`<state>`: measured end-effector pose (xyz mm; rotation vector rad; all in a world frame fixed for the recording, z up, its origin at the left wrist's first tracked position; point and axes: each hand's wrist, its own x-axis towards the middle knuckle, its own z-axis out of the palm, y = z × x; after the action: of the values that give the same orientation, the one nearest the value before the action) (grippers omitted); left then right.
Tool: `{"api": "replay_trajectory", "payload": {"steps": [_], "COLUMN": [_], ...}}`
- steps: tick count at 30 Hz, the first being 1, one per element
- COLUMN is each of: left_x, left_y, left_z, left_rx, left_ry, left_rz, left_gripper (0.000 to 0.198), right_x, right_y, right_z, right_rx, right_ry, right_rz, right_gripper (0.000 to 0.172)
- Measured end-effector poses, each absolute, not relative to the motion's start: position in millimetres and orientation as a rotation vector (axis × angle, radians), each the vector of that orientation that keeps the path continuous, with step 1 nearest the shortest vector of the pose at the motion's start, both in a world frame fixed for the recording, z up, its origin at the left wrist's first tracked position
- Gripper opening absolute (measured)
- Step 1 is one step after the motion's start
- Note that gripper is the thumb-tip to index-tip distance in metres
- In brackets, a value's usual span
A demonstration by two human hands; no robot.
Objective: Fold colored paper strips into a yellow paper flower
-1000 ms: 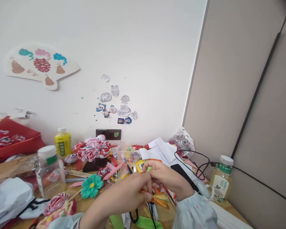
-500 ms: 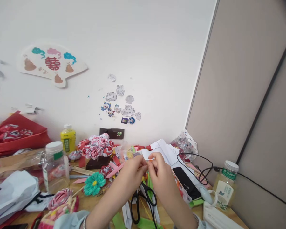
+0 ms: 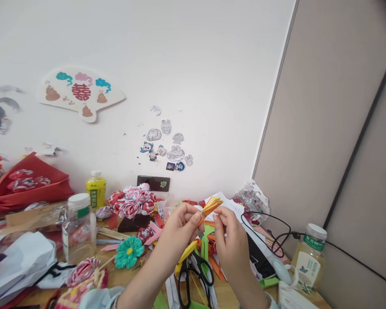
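Note:
A bundle of folded orange, yellow and green paper strips [image 3: 211, 207] points up and to the right from my left hand [image 3: 187, 223], which is closed around its lower end. Just right of it, the thumb and fingers of my right hand [image 3: 230, 234] are pinched together; anything between them is too small to make out. Below my hands lie black-handled scissors [image 3: 184, 283], partly hidden by a yellow paper piece [image 3: 189, 252]. Green paper strips [image 3: 206, 246] and orange pieces are scattered between my forearms.
A teal flower [image 3: 128, 252] and a clear jar [image 3: 79, 231] stand left. Pink-and-white paper roses [image 3: 131, 201] lie behind. To the right are a black phone [image 3: 260, 257], a looping cable [image 3: 289, 229] and a bottle with a green label [image 3: 310, 262]. A white wall rises behind.
My hands have moved apart, the right one going right and down. The paper strip bundle now shows above my left hand. The camera view has shifted slightly.

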<state>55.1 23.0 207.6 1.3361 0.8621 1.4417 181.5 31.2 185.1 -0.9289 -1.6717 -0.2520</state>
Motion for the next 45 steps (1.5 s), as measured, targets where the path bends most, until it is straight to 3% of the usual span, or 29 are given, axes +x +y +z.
{"api": "replay_trajectory", "payload": {"steps": [5, 14, 24, 34, 43, 45], "left_x": [56, 60, 61, 44, 44, 47], "left_y": [24, 27, 28, 23, 21, 22], "left_z": [203, 196, 195, 202, 208, 208], "left_rx": [1.509, 1.601, 1.527, 1.802, 1.713, 1.638], "left_ry": [0.868, 0.914, 0.829, 0.874, 0.866, 0.916], "left_rz": [1.572, 1.484, 1.392, 1.254, 1.147, 1.132], "left_gripper": [0.020, 0.018, 0.029, 0.017, 0.027, 0.028], "right_x": [186, 188, 187, 210, 205, 203], "right_y": [29, 31, 34, 33, 18, 18], "right_z": [191, 193, 191, 205, 208, 207], "right_rx": [-0.994, -0.985, -0.952, -0.863, -0.903, -0.945], "right_ry": [-1.766, -1.704, -1.697, -2.062, -2.171, -2.129], "right_rz": [-0.276, -0.309, -0.259, -0.039, -0.126, -0.191], "right_gripper": [0.025, 0.009, 0.014, 0.013, 0.007, 0.013]}}
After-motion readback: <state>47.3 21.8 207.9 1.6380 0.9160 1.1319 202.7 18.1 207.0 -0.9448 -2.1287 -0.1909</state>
